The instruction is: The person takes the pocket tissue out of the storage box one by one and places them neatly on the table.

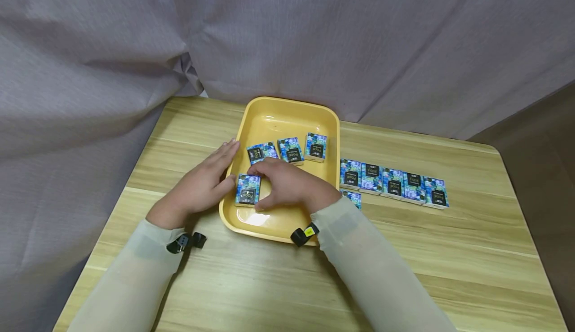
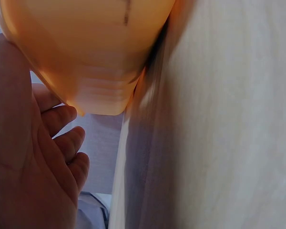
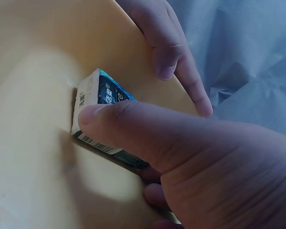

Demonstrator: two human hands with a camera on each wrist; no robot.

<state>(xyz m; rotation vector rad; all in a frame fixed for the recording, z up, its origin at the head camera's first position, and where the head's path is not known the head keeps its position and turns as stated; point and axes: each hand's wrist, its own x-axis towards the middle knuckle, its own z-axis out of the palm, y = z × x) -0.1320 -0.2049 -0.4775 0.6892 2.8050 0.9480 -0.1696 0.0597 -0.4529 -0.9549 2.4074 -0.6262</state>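
In the head view my right hand (image 1: 292, 182) reaches into a yellow tray (image 1: 278, 228) and grips a small blue floral tissue pack (image 1: 247, 184) near the tray's left wall. In the right wrist view the thumb presses on the white end of that pack (image 3: 87, 93), with other fingers partly hidden behind it. My left hand (image 1: 199, 182) holds the tray's left rim, thumb over the edge and fingers outside. Its curled fingers (image 2: 69, 143) show under the rim in the left wrist view. Three more tissue packs (image 1: 290, 150) lie farther back in the tray.
To the right of the tray, several matching tissue packs (image 1: 393, 182) stand in a row on the wooden table (image 1: 215, 282). Another pack (image 1: 352, 198) lies in front of that row, partly covered by my right arm. A grey curtain (image 1: 292, 37) hangs behind the table.
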